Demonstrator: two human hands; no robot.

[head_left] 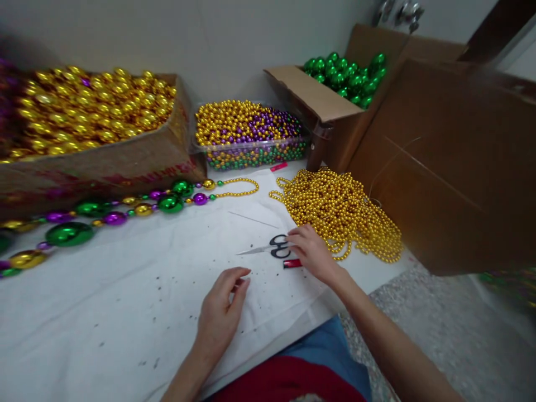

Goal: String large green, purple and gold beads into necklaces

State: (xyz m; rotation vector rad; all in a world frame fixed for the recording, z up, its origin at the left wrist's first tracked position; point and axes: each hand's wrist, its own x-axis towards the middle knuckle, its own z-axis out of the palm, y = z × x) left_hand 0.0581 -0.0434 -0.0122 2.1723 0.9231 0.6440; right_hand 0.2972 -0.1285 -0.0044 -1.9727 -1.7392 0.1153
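My right hand (312, 251) rests on the white cloth (125, 301) with its fingers on the black handles of a pair of scissors (272, 247); a small red lighter (292, 263) lies just under the hand. A heap of gold bead strands (343, 215) lies right behind it. My left hand (221, 310) hovers low over the cloth nearer to me, fingers curled together in a loose pinch, with nothing I can make out in them.
A strand of big green, purple and gold beads (104, 215) runs along the left. Behind stand a box of gold balls (96, 111), a clear tub of small mixed beads (251, 134), a box of green balls (347, 75) and a large closed carton (456, 167).
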